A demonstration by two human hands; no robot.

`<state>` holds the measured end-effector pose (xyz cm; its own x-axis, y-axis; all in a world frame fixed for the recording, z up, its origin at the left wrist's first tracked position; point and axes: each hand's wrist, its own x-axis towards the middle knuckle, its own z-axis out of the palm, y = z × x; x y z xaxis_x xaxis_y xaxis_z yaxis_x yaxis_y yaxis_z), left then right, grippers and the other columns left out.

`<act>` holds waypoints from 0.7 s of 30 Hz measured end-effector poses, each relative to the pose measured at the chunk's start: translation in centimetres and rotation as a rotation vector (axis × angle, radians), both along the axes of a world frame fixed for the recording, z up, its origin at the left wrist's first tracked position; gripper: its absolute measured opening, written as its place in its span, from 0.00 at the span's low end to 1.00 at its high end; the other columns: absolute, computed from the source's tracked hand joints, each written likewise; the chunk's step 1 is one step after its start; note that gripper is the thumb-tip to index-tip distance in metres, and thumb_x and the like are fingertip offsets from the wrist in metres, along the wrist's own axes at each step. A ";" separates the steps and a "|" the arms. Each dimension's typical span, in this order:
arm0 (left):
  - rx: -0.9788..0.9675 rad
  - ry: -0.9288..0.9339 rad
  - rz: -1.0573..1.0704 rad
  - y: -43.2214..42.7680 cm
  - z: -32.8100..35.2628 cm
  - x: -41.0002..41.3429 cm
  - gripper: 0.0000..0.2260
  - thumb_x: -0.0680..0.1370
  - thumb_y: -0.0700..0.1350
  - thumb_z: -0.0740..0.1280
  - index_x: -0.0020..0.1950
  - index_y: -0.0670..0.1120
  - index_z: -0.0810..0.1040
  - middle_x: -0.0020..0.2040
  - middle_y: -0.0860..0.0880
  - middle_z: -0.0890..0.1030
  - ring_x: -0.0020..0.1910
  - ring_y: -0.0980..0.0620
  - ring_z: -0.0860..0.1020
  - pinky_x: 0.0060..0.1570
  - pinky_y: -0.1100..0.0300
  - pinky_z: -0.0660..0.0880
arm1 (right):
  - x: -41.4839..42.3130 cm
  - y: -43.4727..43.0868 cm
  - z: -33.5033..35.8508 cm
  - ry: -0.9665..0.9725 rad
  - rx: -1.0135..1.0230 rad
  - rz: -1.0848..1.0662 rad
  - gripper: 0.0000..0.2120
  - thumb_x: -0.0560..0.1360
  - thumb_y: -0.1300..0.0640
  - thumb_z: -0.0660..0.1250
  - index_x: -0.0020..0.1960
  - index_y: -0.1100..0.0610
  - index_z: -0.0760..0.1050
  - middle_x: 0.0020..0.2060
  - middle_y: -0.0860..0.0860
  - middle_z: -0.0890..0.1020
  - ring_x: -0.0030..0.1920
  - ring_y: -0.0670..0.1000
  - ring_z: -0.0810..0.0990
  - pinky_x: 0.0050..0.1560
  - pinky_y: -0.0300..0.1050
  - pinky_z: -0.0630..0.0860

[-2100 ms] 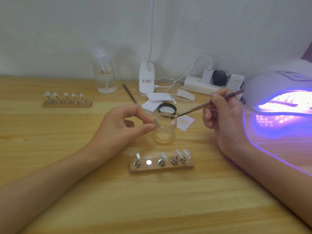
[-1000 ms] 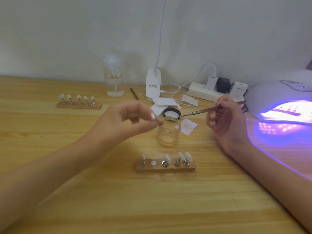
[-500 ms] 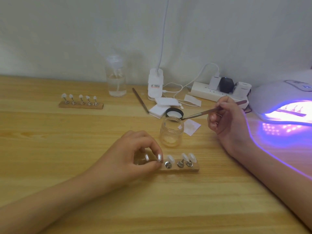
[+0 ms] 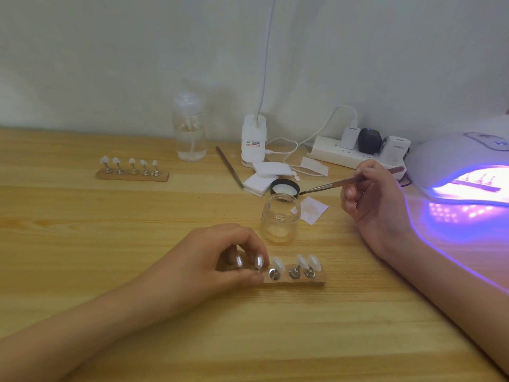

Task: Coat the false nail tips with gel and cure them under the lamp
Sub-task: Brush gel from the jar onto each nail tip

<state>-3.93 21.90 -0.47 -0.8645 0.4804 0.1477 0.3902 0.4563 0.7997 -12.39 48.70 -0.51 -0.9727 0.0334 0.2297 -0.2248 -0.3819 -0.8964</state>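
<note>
A wooden nail stand [image 4: 308,279] lies in front of me with three white nail tips [image 4: 277,263] on metal pegs showing on its right part. My left hand [image 4: 220,260] covers the stand's left end, its fingertips pinching a metal peg there. My right hand [image 4: 371,199] hovers to the right and grips a thin gel brush [image 4: 327,186], whose tip points left above an open glass gel jar [image 4: 279,220]. The lit nail lamp [image 4: 465,169] glows purple at the far right, with a stand of tips inside.
A second wooden stand [image 4: 132,175] with several tips sits at the back left. Behind the jar are its black lid [image 4: 285,187], white pads [image 4: 264,177], a metal tool [image 4: 229,166], a clear pump bottle [image 4: 190,133], a desk lamp base [image 4: 253,142] and a power strip [image 4: 355,153].
My left hand came down from beside the jar, carrying a nail tip on its peg, to the near stand's left end. My right hand drew the brush back out of the jar.
</note>
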 end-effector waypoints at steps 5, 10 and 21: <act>0.006 -0.018 0.019 -0.2 0.1 0.1 0.07 0.72 0.43 0.76 0.44 0.53 0.83 0.40 0.61 0.81 0.35 0.60 0.74 0.36 0.74 0.68 | 0.0 -0.1 0.0 0.000 -0.001 0.016 0.14 0.81 0.60 0.54 0.37 0.53 0.69 0.25 0.49 0.72 0.25 0.46 0.70 0.25 0.36 0.67; 0.028 0.006 0.051 0.0 0.0 0.6 0.06 0.72 0.42 0.75 0.40 0.52 0.81 0.38 0.60 0.80 0.33 0.60 0.73 0.36 0.73 0.67 | 0.0 -0.1 -0.1 0.001 -0.005 0.034 0.15 0.80 0.59 0.56 0.36 0.52 0.70 0.26 0.48 0.73 0.26 0.45 0.71 0.25 0.35 0.68; 0.003 0.008 0.050 0.2 0.1 0.4 0.06 0.72 0.43 0.75 0.42 0.54 0.81 0.39 0.62 0.79 0.36 0.58 0.75 0.37 0.72 0.68 | 0.1 -0.1 0.0 -0.010 0.003 0.021 0.12 0.80 0.60 0.56 0.38 0.53 0.68 0.25 0.48 0.73 0.25 0.45 0.71 0.25 0.35 0.68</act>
<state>-3.54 22.12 -0.41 -0.8860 0.4366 0.1558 0.3734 0.4730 0.7980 -12.31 48.60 -0.50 -0.9753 0.0123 0.2204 -0.2081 -0.3838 -0.8997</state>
